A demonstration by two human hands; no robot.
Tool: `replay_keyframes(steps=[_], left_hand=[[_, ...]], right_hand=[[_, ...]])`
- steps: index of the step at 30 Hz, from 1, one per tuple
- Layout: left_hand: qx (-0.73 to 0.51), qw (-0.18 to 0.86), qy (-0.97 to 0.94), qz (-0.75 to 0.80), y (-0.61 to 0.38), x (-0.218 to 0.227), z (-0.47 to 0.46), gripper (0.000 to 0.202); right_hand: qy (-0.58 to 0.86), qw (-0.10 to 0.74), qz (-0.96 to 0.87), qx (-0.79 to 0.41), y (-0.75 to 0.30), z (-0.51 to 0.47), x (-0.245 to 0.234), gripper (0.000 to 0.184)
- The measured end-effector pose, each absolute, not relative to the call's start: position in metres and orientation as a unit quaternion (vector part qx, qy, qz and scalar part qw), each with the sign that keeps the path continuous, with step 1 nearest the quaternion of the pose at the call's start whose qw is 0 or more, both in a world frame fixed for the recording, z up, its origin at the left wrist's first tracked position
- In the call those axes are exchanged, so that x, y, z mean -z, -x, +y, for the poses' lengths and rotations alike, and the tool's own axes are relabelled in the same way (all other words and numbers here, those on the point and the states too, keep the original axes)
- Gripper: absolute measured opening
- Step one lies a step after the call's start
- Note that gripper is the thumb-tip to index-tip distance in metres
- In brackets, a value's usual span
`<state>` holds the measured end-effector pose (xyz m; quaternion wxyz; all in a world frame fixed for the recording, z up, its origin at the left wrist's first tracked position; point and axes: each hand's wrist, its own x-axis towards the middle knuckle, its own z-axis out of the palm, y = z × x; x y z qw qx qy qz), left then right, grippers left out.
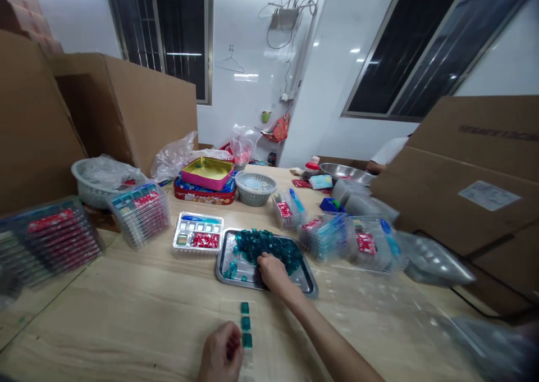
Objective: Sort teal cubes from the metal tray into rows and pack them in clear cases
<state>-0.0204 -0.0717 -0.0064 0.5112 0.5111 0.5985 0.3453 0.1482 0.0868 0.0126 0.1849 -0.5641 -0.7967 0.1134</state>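
The loose teal pieces (263, 244) lie heaped in the metal tray (304, 280), mostly toward its far side, with a few strays at its left. They look like glossy, translucent, hard plastic or glass blocks, probably light singly, stiff and rather slippery, so opposite side faces should give the surest pinch; if glass, edges could chip. The right hand (272, 271) reaches into the tray, fingertips drawn close together at the heap; whether they grip a piece I cannot tell. Nearer than the tray, three teal squares (246, 323) stand in a spaced column on what seems a thin, clear sheet. Just beside them, the left hand (223, 348) has its fingers curled narrowly inward, contents unclear. Left of the tray sits a clear, ribbed compartment pack (197, 233), likely flexible; beyond the tray, a perforated grey basket (253, 196).
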Motion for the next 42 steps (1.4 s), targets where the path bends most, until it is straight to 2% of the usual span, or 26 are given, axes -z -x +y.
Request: replay_keyframes(steps=[5, 11, 21, 25, 30, 33, 35, 42], left_hand=[[-0.304, 0.528, -0.516, 0.602, 0.023, -0.006, -0.072, 0.016], [-0.331, 0.515, -0.500, 0.612, 0.020, -0.023, -0.062, 0.020], [-0.319, 0.524, -0.507, 0.606, 0.013, -0.016, -0.070, 0.018], [-0.327, 0.516, -0.501, 0.613, 0.020, -0.018, -0.071, 0.019], [-0.375, 0.508, -0.470, 0.617, 0.026, -0.027, -0.064, 0.024], [-0.444, 0.552, -0.406, 0.577, 0.020, -0.035, -0.058, 0.032], [-0.475, 0.592, -0.356, 0.545, 0.015, -0.039, -0.055, 0.039], [-0.489, 0.625, -0.303, 0.528, 0.014, -0.036, -0.060, 0.037]], right_hand=[[0.562, 0.232, -0.779, -0.150, -0.157, 0.072, -0.013, 0.015], [0.572, 0.291, -0.741, -0.199, -0.170, 0.046, -0.011, 0.018], [0.581, 0.218, -0.766, -0.166, -0.136, 0.062, -0.018, 0.015], [0.603, 0.214, -0.746, -0.185, -0.132, 0.066, -0.020, 0.017], [0.569, 0.244, -0.724, -0.305, -0.139, 0.044, -0.029, 0.007], [0.485, 0.320, -0.663, -0.471, -0.135, 0.012, -0.030, 0.015], [0.444, 0.363, -0.621, -0.534, -0.130, -0.010, -0.030, 0.018], [0.442, 0.368, -0.596, -0.560, -0.121, -0.042, -0.026, 0.013]])
